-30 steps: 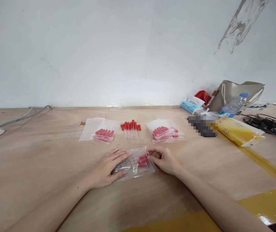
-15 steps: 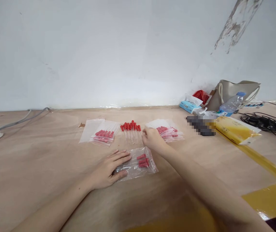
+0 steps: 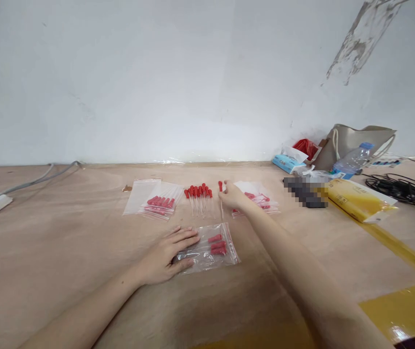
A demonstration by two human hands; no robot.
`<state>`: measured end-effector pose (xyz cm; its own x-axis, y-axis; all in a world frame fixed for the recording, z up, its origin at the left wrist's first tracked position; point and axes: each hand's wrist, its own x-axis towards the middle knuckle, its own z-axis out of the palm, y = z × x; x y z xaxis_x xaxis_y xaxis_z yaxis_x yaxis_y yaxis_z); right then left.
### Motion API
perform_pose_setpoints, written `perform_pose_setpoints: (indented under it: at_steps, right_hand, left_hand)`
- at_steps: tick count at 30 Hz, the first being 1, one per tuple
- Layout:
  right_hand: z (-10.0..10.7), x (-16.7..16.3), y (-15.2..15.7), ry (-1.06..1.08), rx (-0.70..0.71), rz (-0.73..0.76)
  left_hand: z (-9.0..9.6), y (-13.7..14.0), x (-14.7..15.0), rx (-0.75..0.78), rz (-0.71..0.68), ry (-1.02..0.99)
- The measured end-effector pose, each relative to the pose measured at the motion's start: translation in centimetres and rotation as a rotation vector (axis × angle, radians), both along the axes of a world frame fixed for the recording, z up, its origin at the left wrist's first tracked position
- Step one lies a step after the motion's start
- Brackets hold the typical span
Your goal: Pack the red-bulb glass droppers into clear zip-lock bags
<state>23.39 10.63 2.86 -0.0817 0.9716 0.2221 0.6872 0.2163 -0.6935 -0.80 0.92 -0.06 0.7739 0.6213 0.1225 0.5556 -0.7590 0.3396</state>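
My left hand (image 3: 173, 254) lies flat with fingers spread on the left end of a clear zip bag (image 3: 200, 259). Several red rubber bulbs (image 3: 218, 246) show inside that bag near its zip end. My right hand (image 3: 233, 196) is closed in a pinch on a dropper (image 3: 221, 186), whose red bulb sticks up beyond the fingers and whose thin clear tube hangs below. Just left of it, several more red-topped droppers (image 3: 198, 192) lie side by side on the table, tubes toward me.
Left of the loose droppers lie zip bags (image 3: 140, 194) with red bulbs in one. Another stack of bags (image 3: 261, 206) lies under and right of my right hand. Further right are a yellow pack (image 3: 360, 198), a blue tissue pack (image 3: 287, 162), a bottle (image 3: 354, 157) and black cables (image 3: 392, 186).
My right hand has moved slightly right, away from the row, with one dropper now visible in its fingers. My left hand stays on the bag. The view has shifted a little.
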Motion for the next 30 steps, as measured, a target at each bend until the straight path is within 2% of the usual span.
perform_pose_setpoints:
  at_steps: [1, 3, 6, 9, 12, 20, 24, 30]
  right_hand:
    - [0.1, 0.9, -1.1, 0.026, -0.009, -0.016]
    - [-0.4, 2.5, -3.5, 0.271, 0.008, -0.01]
    - [-2.2, 4.1, -6.8, 0.571, 0.059, -0.046]
    - [-4.0, 4.6, -8.6, 0.738, 0.077, -0.149]
    - [-4.8, 4.1, -8.8, 0.79, 0.035, -0.158]
    - [-5.2, 2.3, -8.9, 0.859, -0.013, -0.066]
    - [-5.1, 2.5, -9.6, 0.851, -0.014, -0.032]
    - [-5.2, 3.3, -9.5, 0.88, -0.069, -0.079]
  left_hand:
    - [0.0, 0.0, 0.0, 0.001, 0.0, -0.005]
    - [-0.1, 0.0, -0.1, 0.005, 0.001, -0.012]
    - [-0.1, 0.1, -0.1, 0.006, 0.003, -0.003]
    - [-0.1, 0.1, -0.1, -0.008, 0.006, 0.017]
    - [0.0, 0.1, -0.1, -0.022, 0.008, 0.021]
    - [-0.2, 0.1, -0.1, -0.011, 0.012, 0.014]
    - [-0.4, 0.1, -0.2, 0.003, 0.016, 0.015]
    - [-0.2, -0.1, -0.1, 0.01, 0.022, 0.001]
